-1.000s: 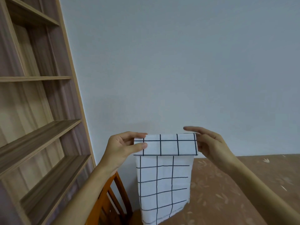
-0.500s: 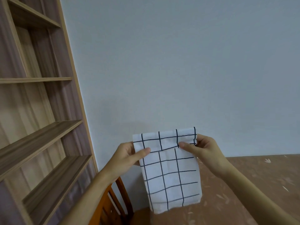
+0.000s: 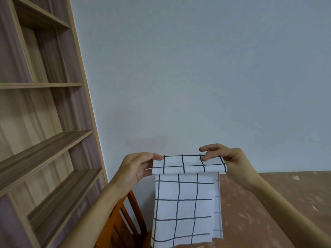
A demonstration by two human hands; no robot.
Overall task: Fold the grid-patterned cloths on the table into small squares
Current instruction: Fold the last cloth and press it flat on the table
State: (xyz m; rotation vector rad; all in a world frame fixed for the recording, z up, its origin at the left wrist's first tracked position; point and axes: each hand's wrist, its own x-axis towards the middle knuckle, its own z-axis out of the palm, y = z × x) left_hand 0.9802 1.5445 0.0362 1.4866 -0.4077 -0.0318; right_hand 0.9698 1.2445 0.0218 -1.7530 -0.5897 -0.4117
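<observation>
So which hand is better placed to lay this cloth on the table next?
Likely the right hand: it pinches the cloth above the table, while the left hand holds its other end over the chair.

The grid-patterned cloth, white with dark lines, hangs upright in the air. Its top is folded over into a horizontal band, and its layered lower part hangs by the table's left edge.
</observation>
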